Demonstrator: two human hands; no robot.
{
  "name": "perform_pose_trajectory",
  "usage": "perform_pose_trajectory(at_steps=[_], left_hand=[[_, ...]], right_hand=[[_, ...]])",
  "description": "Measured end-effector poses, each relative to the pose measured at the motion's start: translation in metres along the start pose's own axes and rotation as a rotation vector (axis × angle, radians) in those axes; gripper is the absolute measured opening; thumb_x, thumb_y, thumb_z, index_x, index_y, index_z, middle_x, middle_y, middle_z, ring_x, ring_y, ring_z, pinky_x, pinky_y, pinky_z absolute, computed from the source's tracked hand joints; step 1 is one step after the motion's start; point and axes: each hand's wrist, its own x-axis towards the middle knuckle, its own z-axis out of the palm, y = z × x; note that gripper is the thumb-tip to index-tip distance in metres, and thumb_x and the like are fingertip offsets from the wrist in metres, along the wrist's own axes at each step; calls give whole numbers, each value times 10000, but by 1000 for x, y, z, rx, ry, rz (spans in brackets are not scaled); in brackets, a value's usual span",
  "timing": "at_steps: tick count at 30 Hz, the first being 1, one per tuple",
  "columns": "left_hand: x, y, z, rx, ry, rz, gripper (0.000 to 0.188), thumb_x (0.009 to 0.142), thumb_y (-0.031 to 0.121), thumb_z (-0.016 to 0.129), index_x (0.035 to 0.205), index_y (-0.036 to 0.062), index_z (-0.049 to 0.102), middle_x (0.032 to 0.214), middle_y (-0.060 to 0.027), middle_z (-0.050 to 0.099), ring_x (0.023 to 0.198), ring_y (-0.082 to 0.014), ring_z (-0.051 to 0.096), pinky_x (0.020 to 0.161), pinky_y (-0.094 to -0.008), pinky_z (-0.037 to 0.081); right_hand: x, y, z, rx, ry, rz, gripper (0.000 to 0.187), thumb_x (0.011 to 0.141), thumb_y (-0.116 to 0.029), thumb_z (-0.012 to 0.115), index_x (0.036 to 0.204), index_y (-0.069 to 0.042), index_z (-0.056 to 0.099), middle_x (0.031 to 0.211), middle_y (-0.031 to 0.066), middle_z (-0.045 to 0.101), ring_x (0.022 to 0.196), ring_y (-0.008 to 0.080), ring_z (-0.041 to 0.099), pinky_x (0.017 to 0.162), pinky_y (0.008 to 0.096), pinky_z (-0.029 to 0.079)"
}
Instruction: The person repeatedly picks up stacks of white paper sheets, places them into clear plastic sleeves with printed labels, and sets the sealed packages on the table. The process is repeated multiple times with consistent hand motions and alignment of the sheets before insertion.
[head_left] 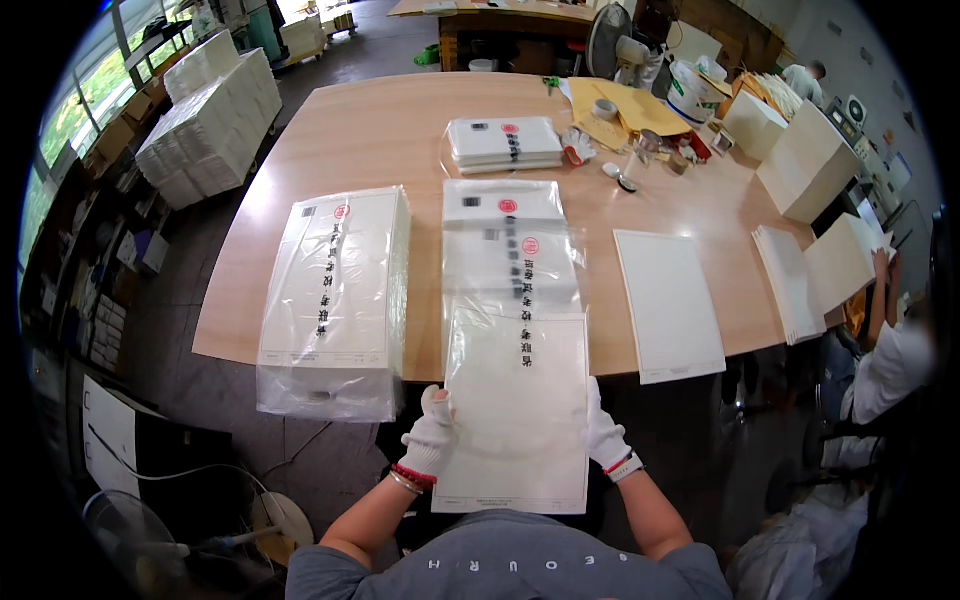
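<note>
Just beyond the table's near edge, a cream-white paper stack reaches toward me. Its far part lies under a clear plastic bag with black and red print. My left hand, in a white glove with a red cuff, grips the stack's left edge, thumb on the near side. Along the right edge, my right hand, gloved alike, presses with its fingers nearly straight; its fingers beneath are hidden. Beneath that bag, further clear printed bags lie flat on the table.
On the left stands a tall pile of bagged paper; on the right lies a bare paper stack. Farther back are folded bags, a spare glove and a tape roll. Another person handles paper at the right.
</note>
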Motion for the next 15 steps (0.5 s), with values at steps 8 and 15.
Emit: perform_pose_trajectory(at_steps=[8,15], left_hand=[[-73,61,-86,-152,-254,-154,137,792,99,539,894,56,458,1136,-182,500,746,-409,598,627,-480,470],[-125,49,-110,-443,-494,93,198,764,74,590,955,26,578,1067,-197,544,847,-315,603,698,-374,481]], right_hand=[[-110,-6,21,190,-32,-63,755,879,-231,456,1423,-16,-22,1056,286,577,751,403,615,638,452,494],[-155,-55,6,106,-513,83,236,886,-194,430,1079,-61,465,649,210,561,611,358,605,522,450,468]])
